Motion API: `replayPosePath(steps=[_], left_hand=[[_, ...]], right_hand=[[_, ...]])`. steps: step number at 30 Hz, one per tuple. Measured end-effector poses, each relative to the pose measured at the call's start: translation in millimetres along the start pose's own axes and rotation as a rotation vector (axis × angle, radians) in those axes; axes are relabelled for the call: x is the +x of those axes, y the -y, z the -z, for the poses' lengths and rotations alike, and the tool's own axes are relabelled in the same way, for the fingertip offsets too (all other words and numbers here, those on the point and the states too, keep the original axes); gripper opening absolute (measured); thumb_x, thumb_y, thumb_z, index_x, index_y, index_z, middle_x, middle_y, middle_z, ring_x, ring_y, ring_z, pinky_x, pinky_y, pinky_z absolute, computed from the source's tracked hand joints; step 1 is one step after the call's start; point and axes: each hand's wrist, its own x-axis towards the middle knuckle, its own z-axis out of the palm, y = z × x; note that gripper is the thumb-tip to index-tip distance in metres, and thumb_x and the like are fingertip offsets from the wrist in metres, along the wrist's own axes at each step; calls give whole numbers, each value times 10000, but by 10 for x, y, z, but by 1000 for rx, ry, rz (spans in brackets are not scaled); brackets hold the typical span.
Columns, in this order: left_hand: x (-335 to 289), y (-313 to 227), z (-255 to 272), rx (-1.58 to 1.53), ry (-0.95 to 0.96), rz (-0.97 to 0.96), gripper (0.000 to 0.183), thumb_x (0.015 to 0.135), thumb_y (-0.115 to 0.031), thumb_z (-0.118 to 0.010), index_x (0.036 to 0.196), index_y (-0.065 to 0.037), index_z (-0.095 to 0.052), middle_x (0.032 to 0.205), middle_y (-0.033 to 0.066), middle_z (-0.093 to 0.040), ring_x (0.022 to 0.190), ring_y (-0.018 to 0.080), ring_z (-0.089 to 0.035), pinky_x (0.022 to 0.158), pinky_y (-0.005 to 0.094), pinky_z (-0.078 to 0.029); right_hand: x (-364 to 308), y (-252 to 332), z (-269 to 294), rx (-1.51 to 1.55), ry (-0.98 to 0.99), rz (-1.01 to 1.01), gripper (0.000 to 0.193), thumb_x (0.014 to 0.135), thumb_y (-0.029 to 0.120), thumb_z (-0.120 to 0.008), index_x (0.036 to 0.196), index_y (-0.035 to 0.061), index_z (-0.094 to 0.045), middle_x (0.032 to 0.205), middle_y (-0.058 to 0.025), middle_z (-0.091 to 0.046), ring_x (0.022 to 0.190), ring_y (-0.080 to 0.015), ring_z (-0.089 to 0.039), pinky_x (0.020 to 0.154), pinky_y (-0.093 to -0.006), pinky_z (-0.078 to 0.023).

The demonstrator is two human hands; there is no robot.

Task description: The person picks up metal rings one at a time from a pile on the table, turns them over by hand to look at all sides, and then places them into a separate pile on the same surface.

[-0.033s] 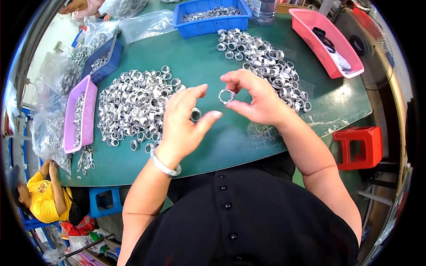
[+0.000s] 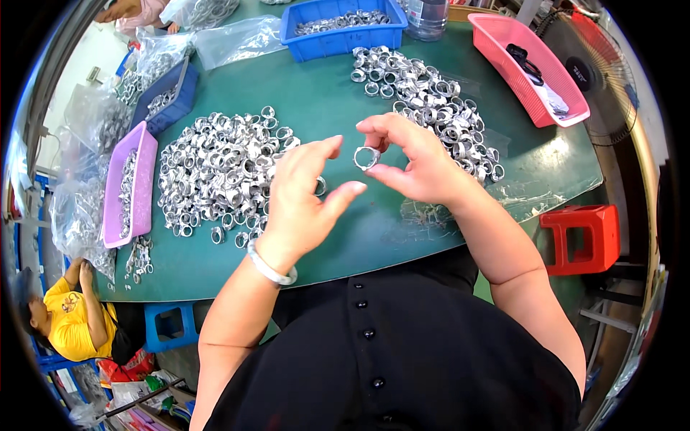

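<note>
My right hand (image 2: 417, 158) pinches a silvery metal ring (image 2: 358, 159) between thumb and fingers, its round opening showing above the green table. Facing it, my left hand (image 2: 305, 190) is open, thumb and fingers apart and pointing toward the held ring without touching it. Another ring (image 2: 321, 186) shows partly behind the left hand, in the gap by the thumb; most of it is hidden. Left of that hand lies a broad heap of similar rings (image 2: 212, 169). A second heap (image 2: 431, 93) spreads beyond and to the right of my right hand.
A blue bin (image 2: 345, 47) of rings stands at the back, near a clear bottle (image 2: 427, 20). Purple (image 2: 148, 169) and dark blue bins (image 2: 188, 93) line the left. A pink basket (image 2: 503, 79) and fan (image 2: 600, 72) are at right. A person in yellow (image 2: 75, 323) sits at lower left.
My left hand has shifted slightly right, toward the held ring, and now covers more of the ring behind it. My right hand has stayed in place.
</note>
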Motion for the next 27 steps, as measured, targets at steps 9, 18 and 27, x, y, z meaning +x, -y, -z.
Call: replayPosePath(steps=[9,18,27], left_hand=[[53,-57,-101,-39,27,-26,366,715,-89,-757,1048,-45,-612,897,84,-626,842,254,-598,743,348,-477],[-158,67,-188,-608,-31,312,334,808,4,-677,1132,-14,-600,980,62,-648,895,126,-598,799,263,-483],[-221,66,-159,-962,-8,429,310,919,-49,-563,1224,-8,-524,1067,82,-607,944,131,-571,866,285,-468]], right_hand=[[3,60,31,-37,53,79,548,662,-31,-710,1171,14,-512,874,-102,-565,788,-269,-592,699,-356,-510],[-36,-148,198,-380,116,14,365,722,81,-702,1063,42,-578,982,-95,-577,973,-304,-546,852,-400,-436],[-115,-287,168,-854,259,-144,244,760,106,-671,997,59,-639,1039,-79,-597,1093,-284,-488,929,-426,-361]])
